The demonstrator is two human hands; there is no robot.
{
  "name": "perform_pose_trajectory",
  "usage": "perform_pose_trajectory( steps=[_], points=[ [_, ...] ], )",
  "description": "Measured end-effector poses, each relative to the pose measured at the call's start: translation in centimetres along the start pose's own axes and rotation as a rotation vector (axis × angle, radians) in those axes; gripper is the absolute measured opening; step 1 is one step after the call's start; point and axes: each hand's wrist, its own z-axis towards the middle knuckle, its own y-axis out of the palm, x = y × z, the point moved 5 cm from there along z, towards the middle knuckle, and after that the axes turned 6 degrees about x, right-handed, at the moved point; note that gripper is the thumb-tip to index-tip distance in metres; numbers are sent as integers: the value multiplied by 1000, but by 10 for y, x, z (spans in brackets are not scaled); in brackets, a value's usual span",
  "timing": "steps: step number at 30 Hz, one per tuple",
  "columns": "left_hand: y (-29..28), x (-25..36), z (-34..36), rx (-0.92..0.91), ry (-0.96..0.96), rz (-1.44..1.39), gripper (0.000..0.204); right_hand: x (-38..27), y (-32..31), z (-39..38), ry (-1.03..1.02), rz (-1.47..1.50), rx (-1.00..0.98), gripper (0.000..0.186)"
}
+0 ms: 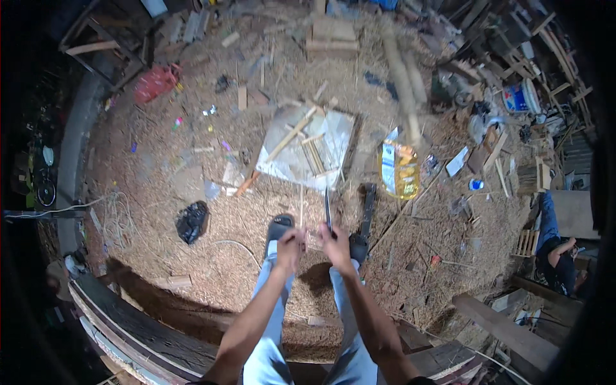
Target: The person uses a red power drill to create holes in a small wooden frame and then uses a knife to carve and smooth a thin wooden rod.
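Note:
My left hand (292, 249) is closed around the lower end of a thin, pale wooden stick (301, 204), which points away from me. Just to its right, my right hand (335, 245) grips a knife (328, 206) by the handle, its narrow dark blade also pointing forward. Both hands are above my feet, a little apart. Beyond them lies a pale square board (273, 157) on the ground. On it rest a short bundle of thin sticks (313, 157) and a longer wooden strip (292, 136) lying aslant. A long dark object (367, 208) lies beside my right foot; its kind is unclear.
Wood shavings cover the ground (224, 269). A yellow-and-clear plastic package (401, 168) lies right of the board, a black plastic bag (192, 222) to the left, a red bag (156, 83) farther back. Long poles (403, 77) stretch behind. Another person (558, 263) is at far right.

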Motion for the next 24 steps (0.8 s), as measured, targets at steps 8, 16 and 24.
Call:
perform_pose_trajectory(
  steps=[8,16,24],
  points=[
    [-27,59,-244,-287,-20,97,14,-170,-15,-181,140,562,-139,20],
    [-33,103,-394,-390,297,164,22,-260,-39,-301,-117,385,-173,18],
    [-46,113,-466,-579,379,29,20,-286,-64,-374,-470,65,-94,29]
  ],
)
